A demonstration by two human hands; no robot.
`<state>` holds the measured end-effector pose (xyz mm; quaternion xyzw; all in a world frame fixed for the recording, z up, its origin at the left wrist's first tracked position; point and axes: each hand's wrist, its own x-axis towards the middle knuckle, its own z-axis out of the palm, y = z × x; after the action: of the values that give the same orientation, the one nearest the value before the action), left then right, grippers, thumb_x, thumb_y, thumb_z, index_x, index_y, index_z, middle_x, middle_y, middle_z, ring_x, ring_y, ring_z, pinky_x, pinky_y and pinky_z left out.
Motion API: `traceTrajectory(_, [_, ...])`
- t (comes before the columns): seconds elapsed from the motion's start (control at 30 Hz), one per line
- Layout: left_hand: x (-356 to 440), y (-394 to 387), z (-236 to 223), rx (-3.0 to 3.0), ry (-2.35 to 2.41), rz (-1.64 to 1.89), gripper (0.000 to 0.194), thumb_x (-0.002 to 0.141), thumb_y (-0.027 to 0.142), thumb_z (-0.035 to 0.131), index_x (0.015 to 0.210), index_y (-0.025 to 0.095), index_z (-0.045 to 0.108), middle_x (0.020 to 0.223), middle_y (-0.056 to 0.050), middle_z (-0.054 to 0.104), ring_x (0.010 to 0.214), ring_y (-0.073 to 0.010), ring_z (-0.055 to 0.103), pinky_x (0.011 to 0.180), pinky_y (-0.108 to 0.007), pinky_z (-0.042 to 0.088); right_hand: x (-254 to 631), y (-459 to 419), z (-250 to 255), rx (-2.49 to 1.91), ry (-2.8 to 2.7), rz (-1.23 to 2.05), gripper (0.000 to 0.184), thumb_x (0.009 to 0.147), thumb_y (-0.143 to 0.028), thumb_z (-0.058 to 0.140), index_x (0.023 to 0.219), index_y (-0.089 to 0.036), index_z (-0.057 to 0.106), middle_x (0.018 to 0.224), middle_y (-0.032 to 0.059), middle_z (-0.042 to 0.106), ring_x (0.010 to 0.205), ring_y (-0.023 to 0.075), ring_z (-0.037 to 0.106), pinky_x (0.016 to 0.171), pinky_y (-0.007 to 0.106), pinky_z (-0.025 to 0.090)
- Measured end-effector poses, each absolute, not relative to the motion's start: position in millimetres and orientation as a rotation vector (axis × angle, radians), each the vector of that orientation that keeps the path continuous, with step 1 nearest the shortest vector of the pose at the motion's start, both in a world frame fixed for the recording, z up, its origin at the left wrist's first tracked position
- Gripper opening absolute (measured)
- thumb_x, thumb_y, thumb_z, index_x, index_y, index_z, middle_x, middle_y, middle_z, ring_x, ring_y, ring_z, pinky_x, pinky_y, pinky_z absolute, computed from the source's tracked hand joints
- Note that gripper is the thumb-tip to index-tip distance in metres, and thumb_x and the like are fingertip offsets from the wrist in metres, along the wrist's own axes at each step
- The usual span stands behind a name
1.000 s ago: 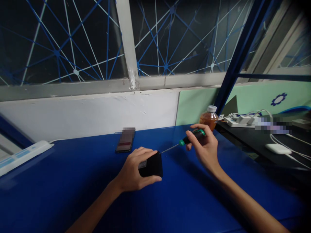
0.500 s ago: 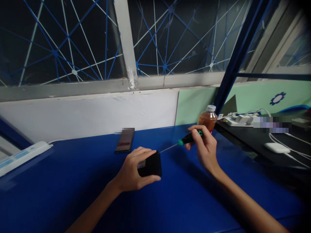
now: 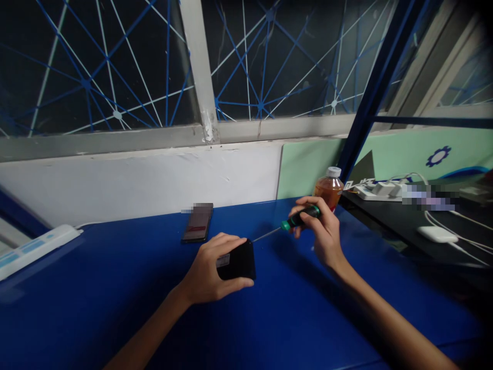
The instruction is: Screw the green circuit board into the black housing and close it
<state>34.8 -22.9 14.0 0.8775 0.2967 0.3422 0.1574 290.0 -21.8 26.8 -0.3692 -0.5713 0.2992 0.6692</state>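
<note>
My left hand (image 3: pixel 210 267) grips a flat black box-shaped device (image 3: pixel 241 262) from its left side, fingers along the far edge and thumb along the near edge. A pale label on the device shows partly beside the fingers. Between the fingers of my right hand (image 3: pixel 321 231) is a screwdriver (image 3: pixel 302 218) with a black and green handle. Its thin metal shaft slants down to the left, and the tip is at the device's far right corner. Whether a screw sits under the tip is too small to tell.
Behind the left hand a smartphone (image 3: pixel 197 222) lies on the blue table (image 3: pixel 115 298). A bottle of amber drink (image 3: pixel 328 187) stands behind the right hand. At far left is a white power strip (image 3: pixel 40 249); a white charger (image 3: pixel 437 235) and cables lie on the dark table at right.
The fingers of my right hand have shifted around the screwdriver handle, and the handle appears turned. The screwdriver tip stays at the device's corner. My left hand keeps its hold.
</note>
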Motion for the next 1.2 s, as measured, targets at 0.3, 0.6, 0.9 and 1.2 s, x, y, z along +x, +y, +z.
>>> traceTrajectory(0.3, [34.4, -23.4, 13.6, 2.522, 0.859, 0.971, 0.063, 0.065, 0.043, 0.077, 0.119, 0.017, 0.057, 0.109, -0.011, 0.064, 0.098, -0.0258, 0.057, 0.085, -0.044, 0.048, 289.5, -20.5, 24.8, -0.988, -1.257, 0.527, 0.017, 0.082, -0.032, 0.064, 0.089, -0.02, 0.055, 0.059, -0.0049, 0.054, 0.042, 0.0098, 0.055, 0.041, 0.023, 0.044])
traceTrajectory(0.6, [34.7, -23.7, 12.6, 2.527, 0.85, 0.953, 0.063, 0.064, 0.043, 0.078, 0.117, 0.016, 0.058, 0.107, -0.01, 0.064, 0.096, -0.0254, 0.057, 0.083, -0.043, 0.048, 288.8, -21.5, 26.3, -0.948, -1.26, 0.559, 0.017, 0.081, -0.03, 0.064, 0.09, -0.02, 0.054, 0.063, -0.0043, 0.055, 0.04, 0.009, 0.055, 0.04, 0.022, 0.044])
traceTrajectory(0.9, [33.6, -22.0, 13.3, 2.525, 0.843, 0.99, 0.063, 0.065, 0.042, 0.077, 0.118, 0.016, 0.057, 0.107, -0.01, 0.064, 0.096, -0.0252, 0.057, 0.082, -0.043, 0.049, 290.2, -20.4, 28.7, -0.835, -1.302, 0.737, 0.015, 0.085, -0.031, 0.059, 0.092, -0.022, 0.049, 0.073, -0.0015, 0.061, 0.047, 0.0118, 0.06, 0.041, 0.024, 0.046])
traceTrajectory(1.2, [34.4, -22.8, 15.1, 2.538, 0.843, 0.989, 0.063, 0.065, 0.042, 0.078, 0.118, 0.016, 0.057, 0.107, -0.011, 0.064, 0.096, -0.0262, 0.058, 0.082, -0.043, 0.049, 290.5, -20.8, 26.7, -1.025, -1.293, 0.541, 0.015, 0.085, -0.034, 0.06, 0.083, -0.021, 0.053, 0.053, -0.0067, 0.05, 0.037, 0.0102, 0.053, 0.037, 0.022, 0.041])
